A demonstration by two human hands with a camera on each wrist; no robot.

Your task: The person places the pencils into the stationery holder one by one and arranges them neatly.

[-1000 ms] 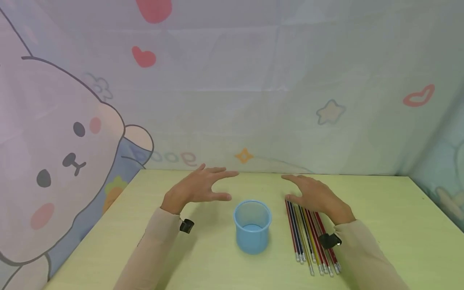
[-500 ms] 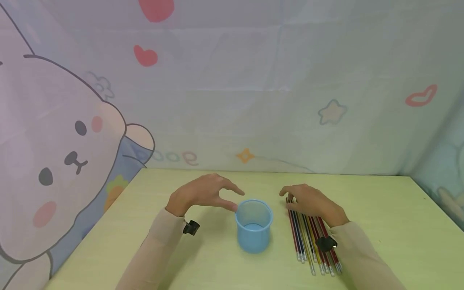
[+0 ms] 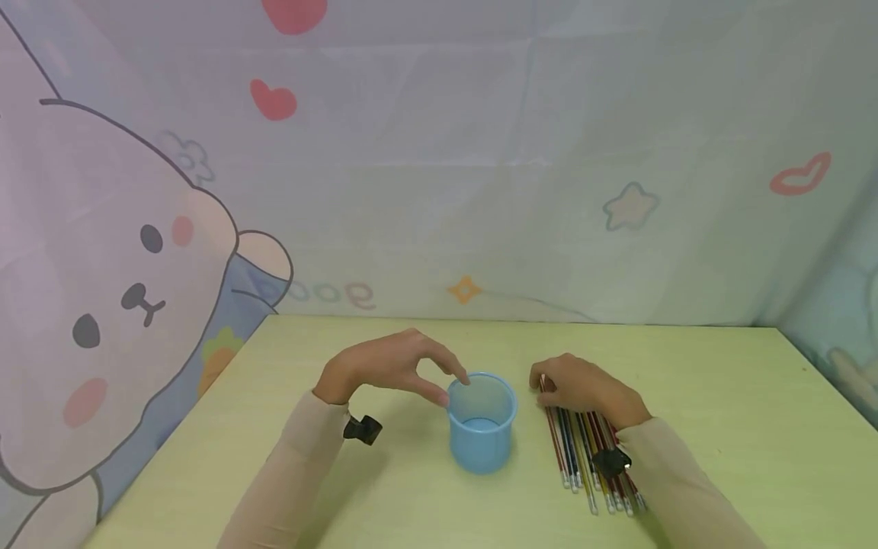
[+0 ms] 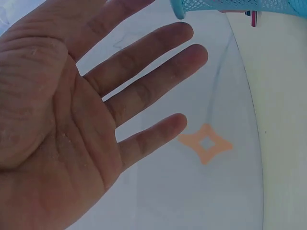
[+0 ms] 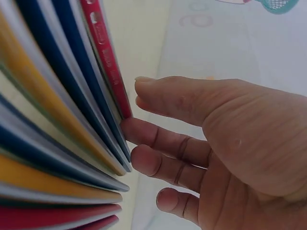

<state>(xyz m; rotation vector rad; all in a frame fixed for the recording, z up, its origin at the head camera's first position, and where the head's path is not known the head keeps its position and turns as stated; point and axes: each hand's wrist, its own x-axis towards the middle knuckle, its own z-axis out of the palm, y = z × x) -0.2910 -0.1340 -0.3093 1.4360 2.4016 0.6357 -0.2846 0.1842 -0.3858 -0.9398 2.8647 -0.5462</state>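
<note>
A light blue mesh pen holder (image 3: pixel 482 448) stands upright on the table. My left hand (image 3: pixel 387 366) is at its left rim, thumb tip by the rim and index fingertip over the back rim; actual contact is unclear. In the left wrist view, the other fingers (image 4: pixel 158 81) are spread and fairly straight, below the holder's rim (image 4: pixel 220 5). Red, blue and yellow pencils (image 3: pixel 583 457) lie side by side, white erasers toward me. Over their far ends is my right hand (image 3: pixel 583 385). In the right wrist view, a fingertip meets the red pencil's (image 5: pixel 108 62) end, with the thumb apart.
The pale yellow table (image 3: pixel 741 427) ends at a hanging cloth backdrop (image 3: pixel 439 191) printed with a bear, hearts and stars. A small black camera (image 3: pixel 362 429) is strapped at the left wrist, another black one (image 3: pixel 610 462) at the right.
My left hand has come down and rightward to the holder's rim. My right hand has lowered over the pencils' far ends, its fingers bending. Holder and pencils look largely unmoved.
</note>
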